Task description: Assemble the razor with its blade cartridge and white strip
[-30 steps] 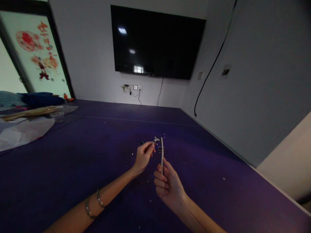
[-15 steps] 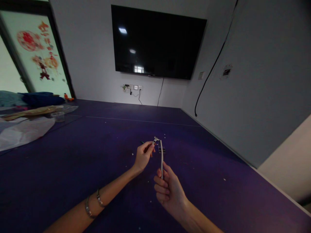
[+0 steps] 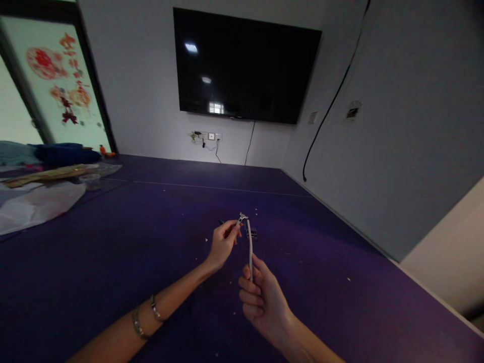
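While pinching a small silvery tool [image 3: 241, 219] between thumb and fingers of the left hand [image 3: 223, 243], grasps a pale rod [image 3: 250, 244] in the right hand [image 3: 265, 296], with fingers curled about its lower end and thumb laid against it. Holds the rod nearly upright over a purple surface [image 3: 333, 312], slightly bent along its length, upper end right by the head of the tool; cannot tell contact from a narrow gap there. Wears two metal bracelets [image 3: 138, 325] on the left forearm [image 3: 177, 290], well to the near left of the rod. Shows, just behind the rod, a small dark item [image 3: 253, 234] lying on the surface, too small to name. Shows also a dark tip [image 3: 221, 222] left of the rod, poking out past the left hand, and white scraps [image 3: 349, 279] scattered on all sides of the rod. Farther off to the left of the rod, bears a white plastic sheet [image 3: 45, 204], a clear cup [image 3: 91, 182], a dark blue cloth [image 3: 64, 154] and a small orange object [image 3: 108, 153]. Beyond those, on the far left of the rod, displays a pale door panel [image 3: 45, 116] with red decorations [image 3: 40, 63]. Straight past the rod, shows a row of wall sockets [image 3: 210, 136], and above them a large dark television [image 3: 245, 65]. To the rear right of the rod, presents a black cable [image 3: 339, 87] dangling down a grey wall [image 3: 397, 126].
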The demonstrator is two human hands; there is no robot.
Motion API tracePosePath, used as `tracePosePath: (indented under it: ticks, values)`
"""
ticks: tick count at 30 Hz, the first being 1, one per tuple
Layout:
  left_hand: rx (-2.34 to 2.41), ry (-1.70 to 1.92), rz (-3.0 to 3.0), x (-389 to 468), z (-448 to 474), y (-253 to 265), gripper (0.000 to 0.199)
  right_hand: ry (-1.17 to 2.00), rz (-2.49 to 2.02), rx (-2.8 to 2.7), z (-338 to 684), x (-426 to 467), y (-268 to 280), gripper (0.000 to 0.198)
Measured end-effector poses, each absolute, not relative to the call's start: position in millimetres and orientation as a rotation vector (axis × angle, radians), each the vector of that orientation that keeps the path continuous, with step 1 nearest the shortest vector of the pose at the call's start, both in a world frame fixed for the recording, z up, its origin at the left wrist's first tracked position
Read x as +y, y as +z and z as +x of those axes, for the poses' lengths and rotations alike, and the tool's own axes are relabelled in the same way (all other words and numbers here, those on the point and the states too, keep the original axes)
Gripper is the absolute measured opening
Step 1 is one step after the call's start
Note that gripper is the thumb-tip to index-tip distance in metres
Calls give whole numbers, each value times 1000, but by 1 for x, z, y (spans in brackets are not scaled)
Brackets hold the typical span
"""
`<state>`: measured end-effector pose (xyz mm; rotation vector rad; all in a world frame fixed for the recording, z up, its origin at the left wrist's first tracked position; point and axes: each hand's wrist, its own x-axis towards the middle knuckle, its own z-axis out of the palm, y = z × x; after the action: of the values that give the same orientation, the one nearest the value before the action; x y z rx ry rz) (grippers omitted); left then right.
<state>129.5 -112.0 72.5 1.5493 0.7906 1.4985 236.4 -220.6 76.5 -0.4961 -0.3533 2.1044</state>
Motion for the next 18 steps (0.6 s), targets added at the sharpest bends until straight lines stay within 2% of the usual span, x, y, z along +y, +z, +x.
tracePosePath:
  ticks: [18]
  values:
    - [764, 1486, 1559, -116, 130, 72, 28, 2085, -458, -350, 240, -210, 84, 32]
